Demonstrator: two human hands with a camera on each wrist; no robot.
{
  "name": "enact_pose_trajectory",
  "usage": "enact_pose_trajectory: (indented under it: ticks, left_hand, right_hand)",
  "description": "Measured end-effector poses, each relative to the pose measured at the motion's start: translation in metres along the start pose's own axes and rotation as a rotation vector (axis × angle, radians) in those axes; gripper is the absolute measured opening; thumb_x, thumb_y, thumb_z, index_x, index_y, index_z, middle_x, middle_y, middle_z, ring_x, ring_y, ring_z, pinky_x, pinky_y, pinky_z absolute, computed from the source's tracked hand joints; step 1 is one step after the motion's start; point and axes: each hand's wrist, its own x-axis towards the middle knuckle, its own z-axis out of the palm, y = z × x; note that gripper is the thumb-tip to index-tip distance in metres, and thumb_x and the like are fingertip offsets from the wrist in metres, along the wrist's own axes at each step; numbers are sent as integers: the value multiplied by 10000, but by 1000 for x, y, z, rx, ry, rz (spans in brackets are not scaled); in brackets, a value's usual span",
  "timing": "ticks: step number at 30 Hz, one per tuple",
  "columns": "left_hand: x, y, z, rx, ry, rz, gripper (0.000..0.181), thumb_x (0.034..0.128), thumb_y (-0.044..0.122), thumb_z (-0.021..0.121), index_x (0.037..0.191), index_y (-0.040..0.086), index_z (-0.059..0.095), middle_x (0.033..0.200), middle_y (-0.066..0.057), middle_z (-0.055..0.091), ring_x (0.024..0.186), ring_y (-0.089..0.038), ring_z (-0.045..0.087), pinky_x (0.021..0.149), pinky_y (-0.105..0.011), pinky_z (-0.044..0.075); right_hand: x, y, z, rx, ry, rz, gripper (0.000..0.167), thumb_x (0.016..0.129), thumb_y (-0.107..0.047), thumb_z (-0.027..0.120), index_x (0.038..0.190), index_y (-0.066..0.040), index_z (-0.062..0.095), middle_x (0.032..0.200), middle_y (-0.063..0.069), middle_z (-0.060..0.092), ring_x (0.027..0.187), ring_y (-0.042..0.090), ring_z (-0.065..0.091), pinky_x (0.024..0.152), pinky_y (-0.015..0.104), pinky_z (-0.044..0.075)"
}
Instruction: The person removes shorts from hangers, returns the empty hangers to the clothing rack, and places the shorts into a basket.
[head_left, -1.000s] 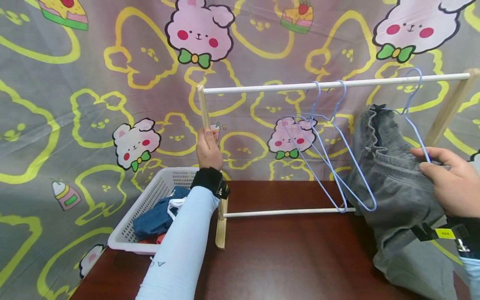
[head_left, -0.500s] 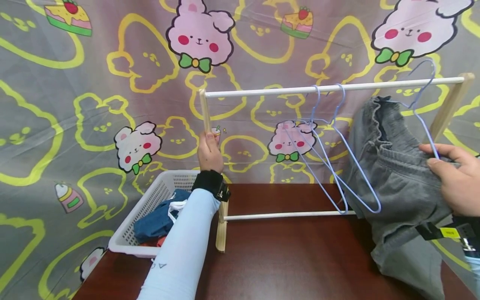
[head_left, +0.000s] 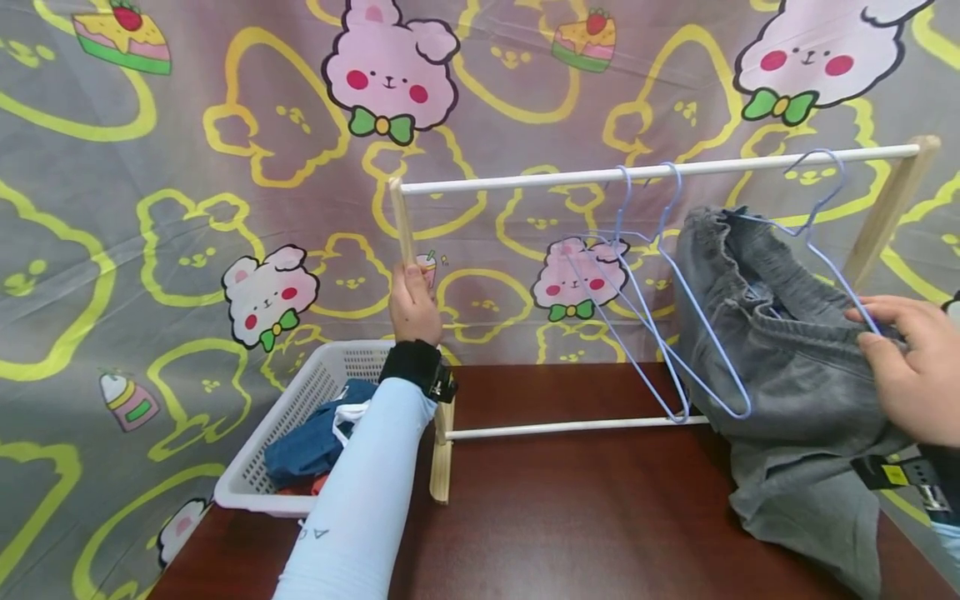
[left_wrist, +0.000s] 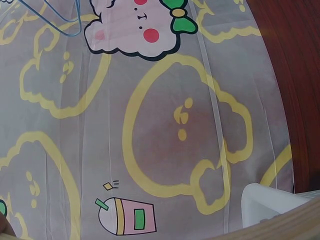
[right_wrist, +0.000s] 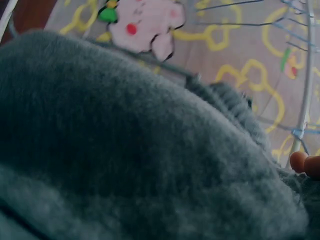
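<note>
My left hand [head_left: 415, 307] grips the left wooden post [head_left: 402, 221] of a small clothes rack. At the right, my right hand [head_left: 918, 358] pinches the lower corner of a blue wire hanger [head_left: 832, 254] together with the waistband of the grey trousers [head_left: 795, 367]. The trousers droop from this hanger with their waist gaping, one leg reaching low by the table. The hanger's hook overlaps the white top rail [head_left: 517, 179]; whether it bears on the rail, I cannot tell. In the right wrist view the grey cloth [right_wrist: 150, 135] fills most of the picture, beside a fingertip [right_wrist: 302, 162].
Two bare blue hangers [head_left: 705, 325] hang mid-rail, left of the trousers. A white plastic basket [head_left: 258, 502] with blue and red clothes stands behind my left forearm. The rack's lower bar [head_left: 555, 429] runs above the brown table [head_left: 577, 517]. A patterned cloth [head_left: 480, 100] hangs behind.
The hanger with the trousers went slightly up, its hook rising above the rail, then came down again. The trousers' waist has swung left and gapes wider. My left hand stays on the post.
</note>
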Motion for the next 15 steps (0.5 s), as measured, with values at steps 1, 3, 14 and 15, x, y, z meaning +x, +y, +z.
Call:
enact_pose_trajectory:
  ticks: [1, 3, 14, 15]
  left_hand:
    - [0, 0, 0, -3, -1, -4, 390, 1120, 346, 303, 1112, 19, 516, 763, -52, 434, 615, -164, 424, 576, -276, 356]
    - [0, -1, -1, -8, -2, -5, 421, 1119, 357, 303, 1128, -4, 519, 763, -38, 431, 614, -163, 419, 570, -279, 348]
    - [1, -2, -2, 15, 5, -11, 440, 1119, 352, 300, 1136, -24, 529, 761, -19, 430, 624, -164, 429, 574, -281, 354]
    - [1, -2, -2, 17, 6, -9, 435, 1119, 349, 301, 1133, -21, 529, 763, -26, 433, 629, -171, 435, 577, -281, 359]
  right_hand:
    - [-1, 2, 0, -15, -1, -11, 258, 972, 84, 442, 1179, 184, 561, 1320, 313, 534, 1404, 345, 382, 1155, 247, 162]
    - [-3, 5, 1, -44, -2, -27, 240, 969, 97, 448, 1162, 185, 562, 1264, 391, 505, 1353, 450, 410, 1160, 254, 166]
    - [-10, 10, 4, -182, -65, 39, 158, 953, 140, 465, 1070, 181, 564, 1131, 385, 497, 1036, 529, 458, 852, 588, 329]
    - [-11, 9, 3, -191, -76, 53, 156, 947, 128, 468, 1054, 176, 573, 1114, 379, 502, 1010, 514, 465, 813, 554, 341]
